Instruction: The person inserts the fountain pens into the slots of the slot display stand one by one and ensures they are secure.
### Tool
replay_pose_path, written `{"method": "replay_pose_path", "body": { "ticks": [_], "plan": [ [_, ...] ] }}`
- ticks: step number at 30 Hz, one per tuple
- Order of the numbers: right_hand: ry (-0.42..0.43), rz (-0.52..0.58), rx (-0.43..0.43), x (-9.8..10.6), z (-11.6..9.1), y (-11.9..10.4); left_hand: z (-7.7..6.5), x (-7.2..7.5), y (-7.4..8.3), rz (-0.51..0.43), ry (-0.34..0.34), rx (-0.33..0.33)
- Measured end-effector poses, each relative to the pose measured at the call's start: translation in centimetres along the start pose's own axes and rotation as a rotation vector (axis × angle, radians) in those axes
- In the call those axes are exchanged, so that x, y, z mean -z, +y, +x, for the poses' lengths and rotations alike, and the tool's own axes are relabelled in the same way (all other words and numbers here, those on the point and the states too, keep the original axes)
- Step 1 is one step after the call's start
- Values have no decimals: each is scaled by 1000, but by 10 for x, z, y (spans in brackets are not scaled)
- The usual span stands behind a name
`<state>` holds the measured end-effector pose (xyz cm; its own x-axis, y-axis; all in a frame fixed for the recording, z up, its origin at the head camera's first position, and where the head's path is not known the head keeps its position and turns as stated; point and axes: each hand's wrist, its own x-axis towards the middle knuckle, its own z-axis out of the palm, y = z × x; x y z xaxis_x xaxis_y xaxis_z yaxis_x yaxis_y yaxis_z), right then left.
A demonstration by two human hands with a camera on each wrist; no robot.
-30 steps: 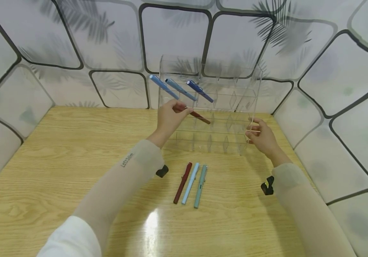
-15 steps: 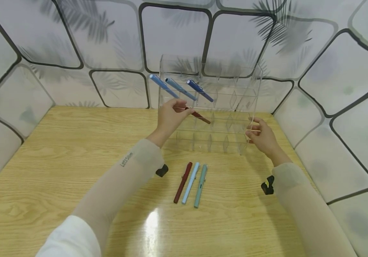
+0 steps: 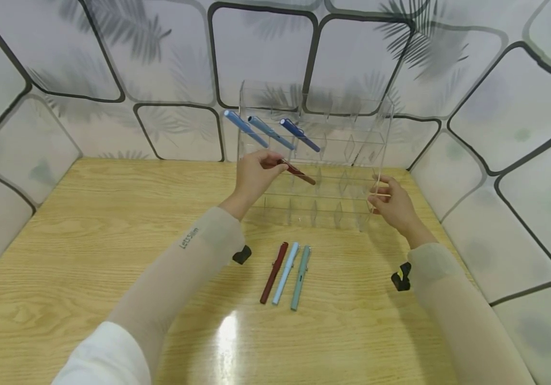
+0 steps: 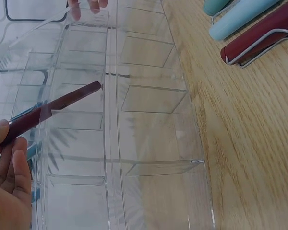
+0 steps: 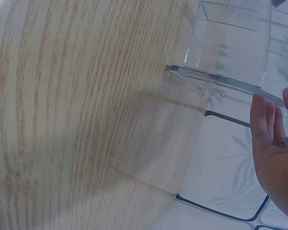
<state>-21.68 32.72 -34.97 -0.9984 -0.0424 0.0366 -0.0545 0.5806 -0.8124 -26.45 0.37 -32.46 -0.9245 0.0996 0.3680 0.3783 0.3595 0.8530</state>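
Note:
My left hand (image 3: 256,174) pinches the upper end of a dark red pen (image 3: 300,172) between thumb and fingers. That pen slants down into a middle tier of a clear acrylic pen rack (image 3: 325,219), its lower end between the dividers. In the left wrist view the fingers (image 4: 12,167) are curled beneath the pen (image 4: 62,102). At the rack's right side, my right hand (image 3: 393,206) holds the edge of the side panel, thumb in front and fingers along the outside. Above my left hand, a light blue pen (image 3: 246,129), a grey-blue pen (image 3: 271,133) and a dark blue pen (image 3: 300,135) lie slanted in the tier.
In front of the rack, another dark red pen (image 3: 273,272), a pale blue pen (image 3: 285,273) and a green pen (image 3: 301,278) lie side by side on the wooden table (image 3: 111,240). Patterned walls (image 3: 265,59) stand close behind the rack and to the right.
The dark red pen in my left hand has turned slightly, and its clip now shows. My left fingers have shifted a little on it. My right hand stays in place on the rack.

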Motion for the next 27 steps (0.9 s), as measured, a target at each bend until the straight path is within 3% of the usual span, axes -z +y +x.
{"method": "replay_pose_path", "body": {
  "ticks": [17,22,27],
  "plan": [
    [-9,11,-2,1,1,2,-1,1,-1,-9,-17,-11],
    [-8,10,-5,0,1,1,-3,3,-1,-61,-25,30],
    [-8,10,-8,0,2,1,-10,7,-2,-106,31,23]
  ]
}}
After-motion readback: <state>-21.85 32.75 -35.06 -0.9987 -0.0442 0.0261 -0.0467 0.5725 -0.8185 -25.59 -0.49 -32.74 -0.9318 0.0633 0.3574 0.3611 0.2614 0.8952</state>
